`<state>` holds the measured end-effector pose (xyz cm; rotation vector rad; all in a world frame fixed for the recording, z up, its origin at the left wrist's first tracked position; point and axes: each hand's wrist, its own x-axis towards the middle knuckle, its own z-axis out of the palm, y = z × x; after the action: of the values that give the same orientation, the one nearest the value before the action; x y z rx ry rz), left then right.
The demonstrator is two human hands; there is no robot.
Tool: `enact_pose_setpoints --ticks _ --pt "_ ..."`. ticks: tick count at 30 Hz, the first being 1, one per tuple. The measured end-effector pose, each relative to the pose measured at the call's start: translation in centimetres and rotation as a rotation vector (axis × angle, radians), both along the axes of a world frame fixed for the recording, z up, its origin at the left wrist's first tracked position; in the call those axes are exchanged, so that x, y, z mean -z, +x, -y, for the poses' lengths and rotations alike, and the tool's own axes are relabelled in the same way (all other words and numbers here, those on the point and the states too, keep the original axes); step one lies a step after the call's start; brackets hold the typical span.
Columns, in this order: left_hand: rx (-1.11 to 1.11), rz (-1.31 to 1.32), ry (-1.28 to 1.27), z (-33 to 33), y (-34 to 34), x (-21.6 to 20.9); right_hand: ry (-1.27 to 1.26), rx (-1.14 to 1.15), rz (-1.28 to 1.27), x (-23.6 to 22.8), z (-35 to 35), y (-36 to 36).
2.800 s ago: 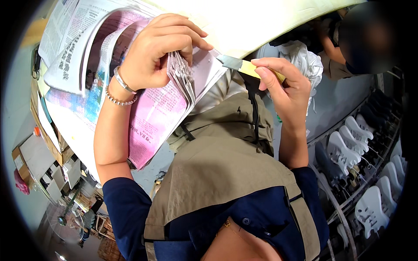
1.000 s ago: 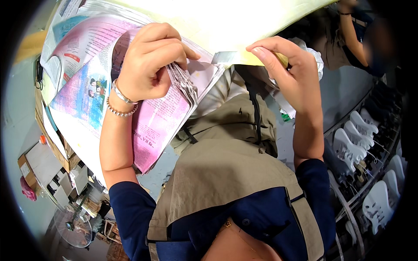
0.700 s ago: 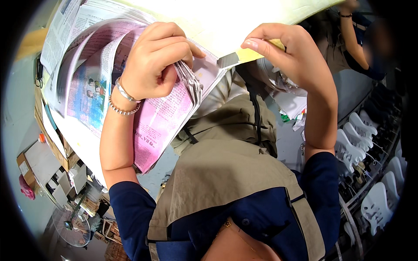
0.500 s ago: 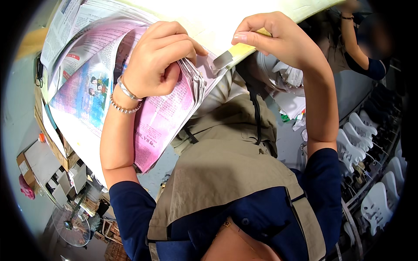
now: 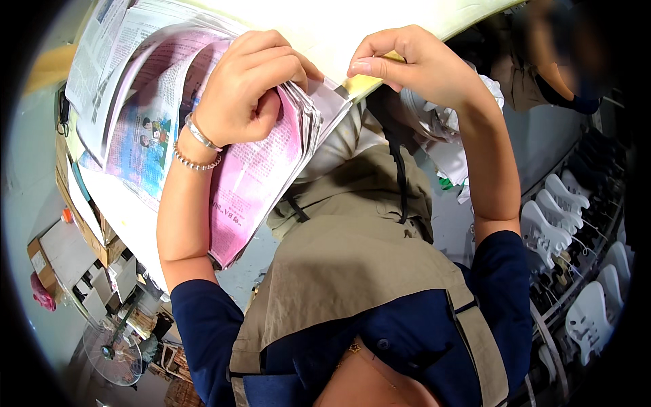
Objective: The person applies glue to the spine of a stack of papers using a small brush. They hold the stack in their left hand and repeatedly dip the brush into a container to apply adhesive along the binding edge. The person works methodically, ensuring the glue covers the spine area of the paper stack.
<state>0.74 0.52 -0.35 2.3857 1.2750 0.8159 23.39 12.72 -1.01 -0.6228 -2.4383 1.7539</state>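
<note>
A thick stack of newspapers (image 5: 258,173), pink and white with print and a coloured cartoon, lies on the table and hangs over its near edge. My left hand (image 5: 251,91), a bracelet and a bead string at its wrist, is closed over the stack's right end, fingers curled on the folded sheets. My right hand (image 5: 407,64) pinches a flat-bladed knife (image 5: 365,84) with a yellow handle between thumb and fingers. Its grey blade is mostly hidden at the newspapers' right corner; I cannot tell how deep it sits between the sheets.
The pale yellow table top (image 5: 325,27) reaches away from me. White crumpled material (image 5: 434,129) stands below its right edge. Several white guitar-shaped bodies (image 5: 586,319) line a rack at the right. A fan (image 5: 112,349) stands lower left; another person (image 5: 556,74) is at the upper right.
My right hand has moved left with the knife, whose blade now shows less at the newspapers' corner. The left hand stays nearly in place, while the raised sheets at left have shifted slightly.
</note>
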Motion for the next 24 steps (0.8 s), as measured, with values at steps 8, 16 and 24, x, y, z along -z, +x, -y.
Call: enact_pose_setpoints --ticks 8,16,24 --pt "0.024 0.091 -0.002 -0.1 -0.2 0.0 -0.085 0.049 0.013 0.3 1.1 0.8" --pt "0.009 0.051 0.006 -0.1 -0.1 0.1 -0.085 0.148 0.036 -0.1 1.9 1.4" --pt "0.055 0.169 -0.077 -0.4 -0.5 0.8 -0.096 0.186 -0.013 -0.3 2.4 1.4"
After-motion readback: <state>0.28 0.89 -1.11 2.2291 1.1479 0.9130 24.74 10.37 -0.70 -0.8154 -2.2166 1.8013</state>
